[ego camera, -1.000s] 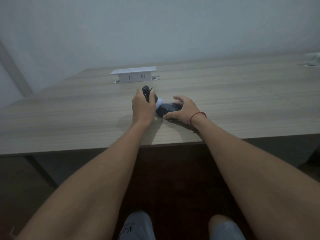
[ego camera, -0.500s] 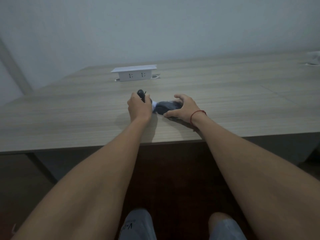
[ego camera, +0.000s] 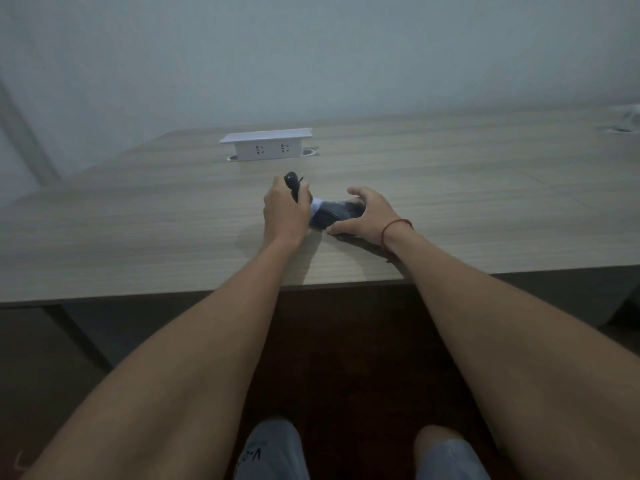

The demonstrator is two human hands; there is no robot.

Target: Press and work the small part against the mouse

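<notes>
Nearest the camera, two knees (ego camera: 273,452) in pale fabric showed at the bottom edge, over a dark floor. Two bare forearms ran up from there and crossed the near edge of the table (ego camera: 138,237), a wide top of light wood grain.

The left hand (ego camera: 285,214) was curled round a small black tool (ego camera: 292,183), whose rounded head stuck up above the fingers; its lower part was hidden in the fist. Just right of that hand, a bit of white (ego camera: 316,209) peeked out, touching the dark shoe (ego camera: 337,216) lying on the table. It may have been the shoe's lining or a cloth; the dim light left that unclear.

The right hand (ego camera: 367,214) held the shoe from its far end, thumb low against the near side and fingers arched over the top. A red string (ego camera: 394,228) circled that wrist.

Farther back, well apart from the hands, a white socket box (ego camera: 266,145) stood raised from the table, with two outlets facing the camera. Behind it rose a plain pale wall (ego camera: 311,53).
</notes>
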